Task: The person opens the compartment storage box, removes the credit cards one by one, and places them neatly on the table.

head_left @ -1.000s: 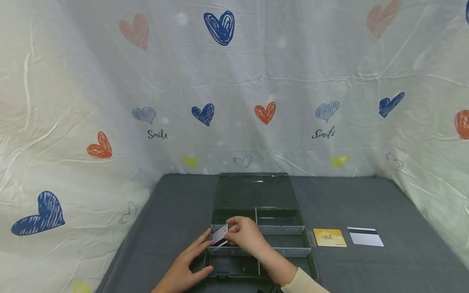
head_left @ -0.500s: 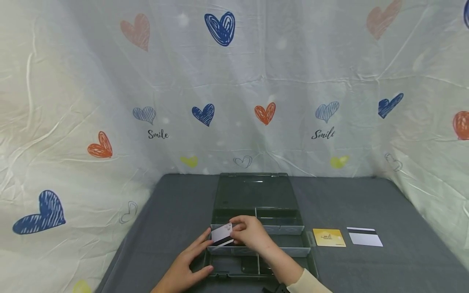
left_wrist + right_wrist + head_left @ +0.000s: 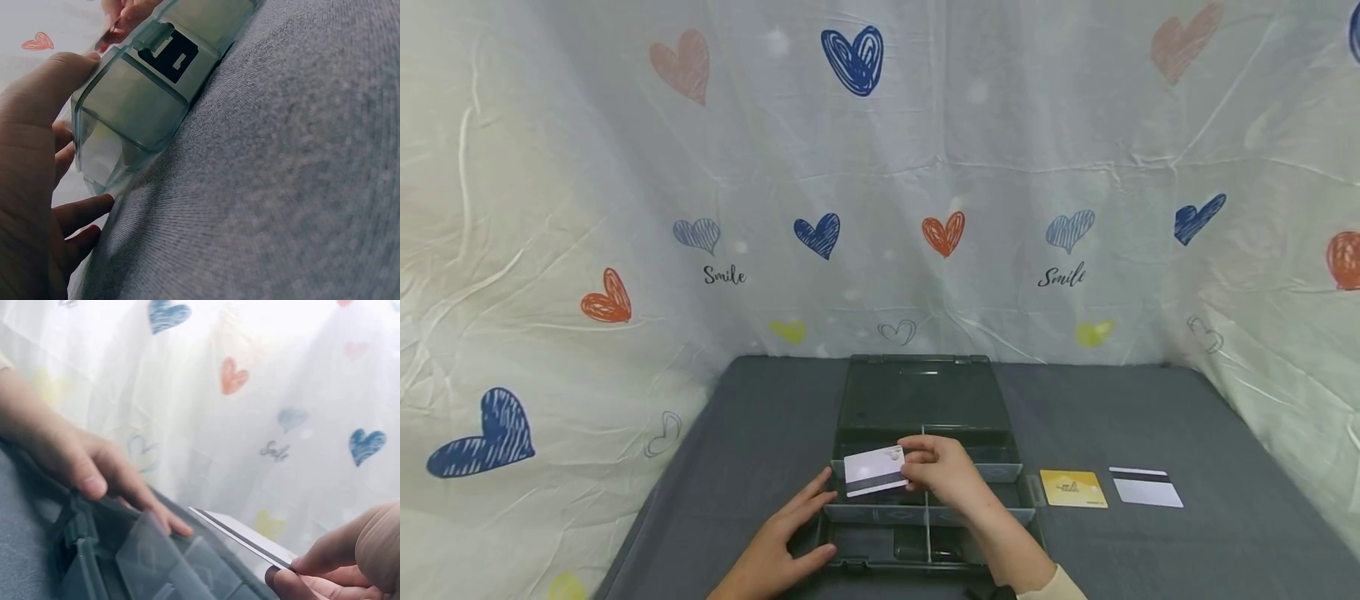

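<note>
A white card with a dark stripe hangs tilted above the left part of a dark, see-through compartment box. My right hand pinches the card's right end between thumb and fingers; the right wrist view shows the card nearly edge-on. At the box's left side lies my left hand, its fingers spread and fairly straight. In the left wrist view, the thumb of the left hand touches the box's rim near the front corner, with other fingers beside its end wall.
The box's lid stands raised at the back. A yellow card and another white card with a dark stripe lie right of the box on the grey cloth. Behind hangs a heart-patterned curtain.
The right hand has drawn the striped card up and rightward out of the box's left compartment, so more of its face shows. The left hand has stayed in place.
</note>
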### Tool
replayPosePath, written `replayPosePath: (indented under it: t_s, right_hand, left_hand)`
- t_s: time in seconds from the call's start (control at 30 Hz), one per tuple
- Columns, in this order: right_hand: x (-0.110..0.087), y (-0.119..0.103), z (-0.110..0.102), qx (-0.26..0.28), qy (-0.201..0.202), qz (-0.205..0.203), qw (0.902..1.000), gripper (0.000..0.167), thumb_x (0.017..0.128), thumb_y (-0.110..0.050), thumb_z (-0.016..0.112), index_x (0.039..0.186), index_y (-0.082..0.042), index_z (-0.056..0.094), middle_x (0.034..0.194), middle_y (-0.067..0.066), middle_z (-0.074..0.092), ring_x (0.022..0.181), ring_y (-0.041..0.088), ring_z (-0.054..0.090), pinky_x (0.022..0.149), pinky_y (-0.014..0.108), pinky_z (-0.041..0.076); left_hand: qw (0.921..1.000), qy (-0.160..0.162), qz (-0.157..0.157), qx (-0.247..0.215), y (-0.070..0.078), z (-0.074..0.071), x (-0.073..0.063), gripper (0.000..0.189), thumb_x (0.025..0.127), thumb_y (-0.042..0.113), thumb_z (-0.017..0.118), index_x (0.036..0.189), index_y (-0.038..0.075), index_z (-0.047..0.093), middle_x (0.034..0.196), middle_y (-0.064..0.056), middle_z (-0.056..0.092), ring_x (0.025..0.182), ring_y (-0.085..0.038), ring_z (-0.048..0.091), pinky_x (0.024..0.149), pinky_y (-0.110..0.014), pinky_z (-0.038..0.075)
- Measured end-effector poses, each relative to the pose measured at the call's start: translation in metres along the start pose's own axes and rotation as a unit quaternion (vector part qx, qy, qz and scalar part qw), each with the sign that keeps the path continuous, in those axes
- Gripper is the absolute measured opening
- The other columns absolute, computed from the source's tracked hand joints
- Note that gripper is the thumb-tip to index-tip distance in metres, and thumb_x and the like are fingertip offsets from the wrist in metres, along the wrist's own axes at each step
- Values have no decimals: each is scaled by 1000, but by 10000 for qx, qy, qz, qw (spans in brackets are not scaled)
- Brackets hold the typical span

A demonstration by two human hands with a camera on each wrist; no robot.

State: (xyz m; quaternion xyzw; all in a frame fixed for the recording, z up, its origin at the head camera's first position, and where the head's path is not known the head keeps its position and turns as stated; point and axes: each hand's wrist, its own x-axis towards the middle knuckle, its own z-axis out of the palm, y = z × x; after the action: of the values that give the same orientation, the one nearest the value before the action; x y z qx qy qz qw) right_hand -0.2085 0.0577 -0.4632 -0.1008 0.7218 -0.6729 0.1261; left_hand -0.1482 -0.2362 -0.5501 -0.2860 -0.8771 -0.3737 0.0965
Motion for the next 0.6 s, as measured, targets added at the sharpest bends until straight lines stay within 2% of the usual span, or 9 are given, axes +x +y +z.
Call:
replayPosePath:
  t_s: [0.13, 0.33, 0.6]
  right_hand:
    - [-8, -3, -12, 190, 42, 80, 9998, 47, 91, 4, 68, 135, 16, 56, 98, 14, 73, 77, 18, 69, 70, 34, 61]
    - [-21, -8, -28, 352, 166, 93, 9992, 48, 93, 2, 67, 136, 18, 54, 104, 18, 74, 82, 18, 70, 70, 31, 60]
    - [-39, -15, -46, 361, 688, 419, 9961, 47, 93, 1, 69, 137, 14, 56, 100, 12, 73, 80, 17, 68, 68, 27, 59]
  left_hand:
    - [9999, -26, 98, -14, -1, 0, 0, 61, 95, 27, 77, 150, 12, 54, 165, -10, 33, 149, -21, 36, 107, -38, 46]
    - [9998, -83, 37, -175, -1, 1, -1, 60, 96, 26, 75, 150, 12, 53, 166, -9, 32, 148, -20, 36, 104, -40, 49]
    - [9994, -176, -54, -306, 0, 0, 0, 61, 97, 27, 74, 152, 13, 51, 167, -9, 30, 149, -23, 35, 105, -41, 48]
